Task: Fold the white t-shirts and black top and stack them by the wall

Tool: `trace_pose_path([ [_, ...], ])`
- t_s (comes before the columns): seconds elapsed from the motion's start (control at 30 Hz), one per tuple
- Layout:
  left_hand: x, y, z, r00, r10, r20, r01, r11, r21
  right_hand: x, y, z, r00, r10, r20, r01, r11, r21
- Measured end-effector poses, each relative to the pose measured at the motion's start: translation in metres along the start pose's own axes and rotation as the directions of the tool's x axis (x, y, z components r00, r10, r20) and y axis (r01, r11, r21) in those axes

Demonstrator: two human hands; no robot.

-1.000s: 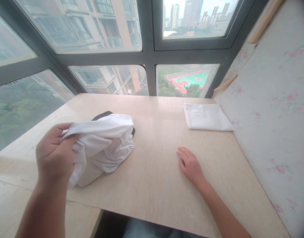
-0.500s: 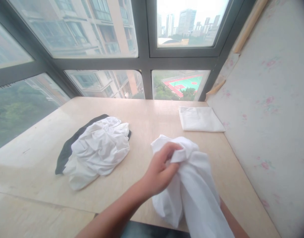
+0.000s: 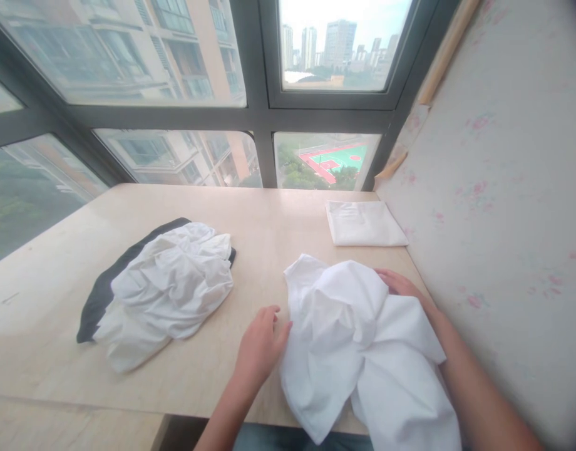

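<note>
Hands (image 3: 262, 341) at crumpled white cloth (image 3: 335, 332), folded cloth (image 3: 365, 224) beyond

A white cloth (image 3: 335, 326) lies rumpled on the tabletop (image 3: 264, 250), across its near edge.

Grey-framed windows (image 3: 257, 116) ahead of us, daylight coming in; pale bench (image 3: 255, 219) below. Right: white wall (image 3: 513, 188), pink floral pattern.
</note>
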State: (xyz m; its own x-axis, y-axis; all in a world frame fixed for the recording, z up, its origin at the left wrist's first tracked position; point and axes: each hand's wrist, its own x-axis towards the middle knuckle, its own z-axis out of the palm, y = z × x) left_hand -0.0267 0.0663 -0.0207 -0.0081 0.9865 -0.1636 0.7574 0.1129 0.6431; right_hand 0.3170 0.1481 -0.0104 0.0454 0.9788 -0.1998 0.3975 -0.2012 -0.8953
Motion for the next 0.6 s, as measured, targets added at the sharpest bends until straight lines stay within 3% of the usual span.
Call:
trace_pose_path([
  [0.1,-0.01,-0.007,0.001,0.979,-0.083,0.189,0.11,0.985,-0.136,0.012,-0.012,-0.014,0.999,0.045,-0.025,-0.047,0.994,-0.097],
  [0.2,-0.024,-0.01,0.014,0.973,-0.038,0.228,0.124,0.919,-0.374,0.0,-0.034,-0.008,0.982,-0.141,-0.122,0.09,0.932,-0.352],
  [0.27,-0.031,-0.009,0.021,0.972,-0.073,0.221,0.181,0.833,-0.523,-0.025,-0.05,0.01,0.928,-0.358,-0.101,0.272,0.838,-0.472],
  [0.33,-0.033,-0.004,0.023,0.965,-0.115,0.237,0.247,0.707,-0.663,-0.061,-0.064,0.04,0.871,-0.492,0.001,0.423,0.748,-0.511],
  [0.47,-0.032,0.013,0.014,0.977,-0.07,0.203,0.211,0.48,-0.851,-0.13,-0.066,0.105,0.86,-0.452,0.237,0.503,0.676,-0.538],
  [0.53,-0.031,0.02,0.012,0.98,-0.004,0.198,0.179,0.454,-0.873,-0.147,-0.056,0.125,0.855,-0.452,0.255,0.513,0.666,-0.541],
  [0.6,-0.03,0.025,0.014,0.972,0.074,0.223,0.156,0.504,-0.849,-0.152,-0.044,0.132,0.864,-0.46,0.206,0.492,0.683,-0.54],
])
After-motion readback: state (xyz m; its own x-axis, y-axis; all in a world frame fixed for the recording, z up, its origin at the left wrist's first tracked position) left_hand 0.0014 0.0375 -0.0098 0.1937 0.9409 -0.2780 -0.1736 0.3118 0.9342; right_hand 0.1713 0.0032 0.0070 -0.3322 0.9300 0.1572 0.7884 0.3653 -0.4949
